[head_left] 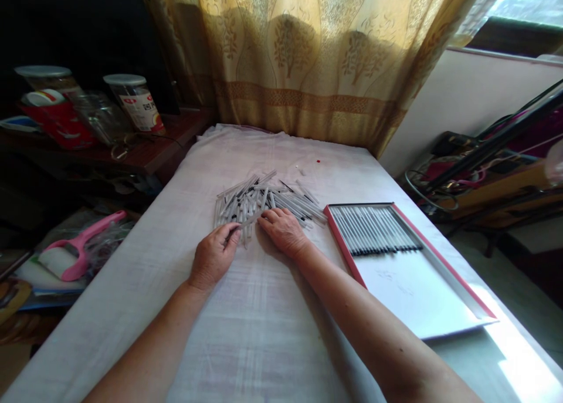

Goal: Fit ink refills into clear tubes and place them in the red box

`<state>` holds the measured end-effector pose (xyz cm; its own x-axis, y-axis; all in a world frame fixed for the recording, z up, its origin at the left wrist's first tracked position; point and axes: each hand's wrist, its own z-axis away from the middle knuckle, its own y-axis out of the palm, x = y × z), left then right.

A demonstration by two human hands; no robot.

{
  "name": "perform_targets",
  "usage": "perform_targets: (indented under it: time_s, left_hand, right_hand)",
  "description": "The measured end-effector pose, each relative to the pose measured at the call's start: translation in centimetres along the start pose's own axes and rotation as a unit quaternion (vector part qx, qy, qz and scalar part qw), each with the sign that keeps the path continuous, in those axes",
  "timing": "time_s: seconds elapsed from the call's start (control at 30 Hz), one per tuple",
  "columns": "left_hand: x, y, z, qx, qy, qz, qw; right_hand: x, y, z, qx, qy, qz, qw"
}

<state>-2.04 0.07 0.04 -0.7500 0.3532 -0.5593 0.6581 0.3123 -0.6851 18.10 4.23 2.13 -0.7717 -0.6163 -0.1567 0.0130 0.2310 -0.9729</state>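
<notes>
A loose pile of clear plastic pens lies on the white cloth of the table. My left hand rests at the pile's near edge, fingers curled round a pen. My right hand lies palm down on the near side of the pile, its fingertips closed on pens there. To the right sits a shallow white tray with a red rim, holding a neat row of pens at its far end.
A yellow patterned curtain hangs behind the table. On the left, a dark shelf carries jars and a red tin; a pink lint roller lies lower down. Cables and a dark stand crowd the right side.
</notes>
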Motion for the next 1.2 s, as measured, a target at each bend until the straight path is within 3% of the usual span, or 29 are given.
perform_targets:
  time_s: [0.37,0.63,0.8,0.93,1.2]
  left_hand:
    - [0.2,-0.1,-0.1,-0.002,-0.011,0.001,1.0]
    - [0.2,0.1,0.0,-0.001,-0.011,0.007,1.0]
    - [0.0,-0.1,-0.1,0.004,-0.016,0.012,1.0]
    - [-0.2,-0.2,-0.1,0.004,-0.005,0.015,1.0]
    - [-0.1,-0.1,-0.1,0.005,-0.009,0.014,1.0]
  right_hand:
    - [-0.7,0.0,0.4,0.021,0.042,0.009,0.999]
    - [-1.2,-0.1,1.5,0.022,0.159,-0.033,0.987]
    - [-1.6,-1.1,2.9,0.01,0.248,-0.09,0.964]
    - [-2.5,-1.5,3.0,0.005,0.31,-0.073,0.948]
    - [-2.9,-1.6,1.4,0.045,0.306,-0.041,0.95]
